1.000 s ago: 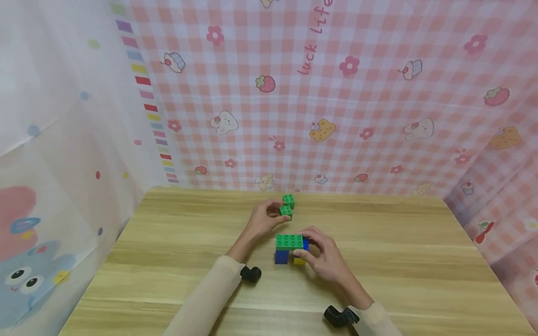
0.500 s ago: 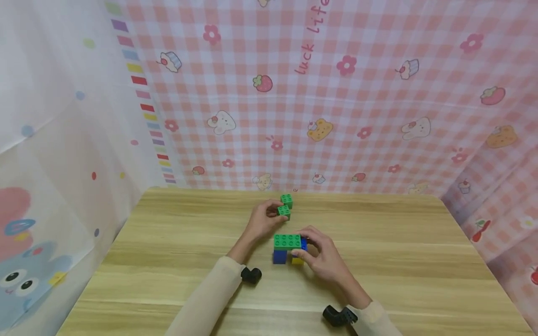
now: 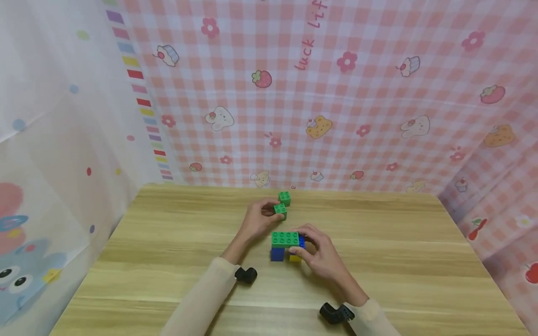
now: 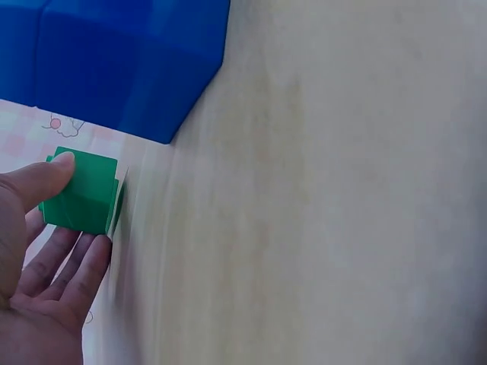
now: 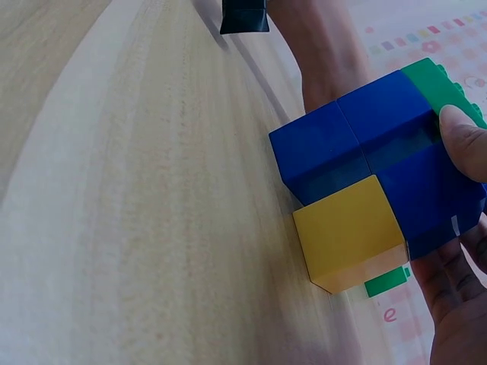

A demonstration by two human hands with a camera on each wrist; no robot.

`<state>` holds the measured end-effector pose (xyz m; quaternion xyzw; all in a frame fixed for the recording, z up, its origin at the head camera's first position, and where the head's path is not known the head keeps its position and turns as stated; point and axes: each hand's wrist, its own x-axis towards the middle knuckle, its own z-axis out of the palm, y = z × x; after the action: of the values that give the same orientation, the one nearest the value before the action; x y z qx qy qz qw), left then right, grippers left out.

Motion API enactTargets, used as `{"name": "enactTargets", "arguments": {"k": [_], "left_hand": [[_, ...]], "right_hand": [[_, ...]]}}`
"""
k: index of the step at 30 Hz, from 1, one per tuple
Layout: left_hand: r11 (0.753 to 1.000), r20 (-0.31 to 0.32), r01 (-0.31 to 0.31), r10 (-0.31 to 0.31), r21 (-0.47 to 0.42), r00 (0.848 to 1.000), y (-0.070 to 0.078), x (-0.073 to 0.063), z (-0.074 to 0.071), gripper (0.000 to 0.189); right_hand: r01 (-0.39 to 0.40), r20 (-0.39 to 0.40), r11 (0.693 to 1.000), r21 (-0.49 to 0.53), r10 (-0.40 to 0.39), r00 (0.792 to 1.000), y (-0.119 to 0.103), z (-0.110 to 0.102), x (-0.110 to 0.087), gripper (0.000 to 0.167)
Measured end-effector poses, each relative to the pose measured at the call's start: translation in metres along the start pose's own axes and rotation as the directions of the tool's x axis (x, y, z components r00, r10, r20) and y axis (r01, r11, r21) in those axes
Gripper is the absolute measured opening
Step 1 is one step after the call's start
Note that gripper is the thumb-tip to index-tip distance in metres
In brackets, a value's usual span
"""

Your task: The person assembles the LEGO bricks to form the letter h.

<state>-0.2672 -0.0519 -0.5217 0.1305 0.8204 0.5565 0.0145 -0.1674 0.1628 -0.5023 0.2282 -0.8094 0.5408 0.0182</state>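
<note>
My left hand pinches a small green toy brick between thumb and fingers; the left wrist view shows the thumb on one face of this green brick. Nearer to me stands a bridge-like build, with a long green brick on top of a blue column and a blue-over-yellow column. My right hand grips its right side. In the right wrist view, the thumb lies against the upper blue brick, above the yellow brick. The far fingers are partly hidden behind the build.
Another small green brick sits just behind the held one, near the table's back edge. The wooden table meets a pink checked cloth at the back. Black devices are worn at both wrists.
The left hand has shifted very slightly left with the green brick. The right hand keeps its grip on the build, which stands in place. The head view has tilted a little.
</note>
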Motion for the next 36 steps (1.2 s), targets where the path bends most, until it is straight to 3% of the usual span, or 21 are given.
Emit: {"name": "enactTargets", "arguments": {"k": [20,36], "left_hand": [[0.997,-0.065,0.028,-0.033,-0.077,0.997,0.002,-0.018,-0.015,0.037],[0.990,-0.062,0.053,-0.061,-0.129,0.996,0.008,-0.036,-0.022,0.037]], "right_hand": [[-0.020,-0.011,1.000,-0.007,0.020,1.000,-0.001,0.000,-0.002,0.032],[-0.022,-0.020,1.000,-0.015,0.021,1.000,-0.001,0.001,-0.002,0.031]]}}
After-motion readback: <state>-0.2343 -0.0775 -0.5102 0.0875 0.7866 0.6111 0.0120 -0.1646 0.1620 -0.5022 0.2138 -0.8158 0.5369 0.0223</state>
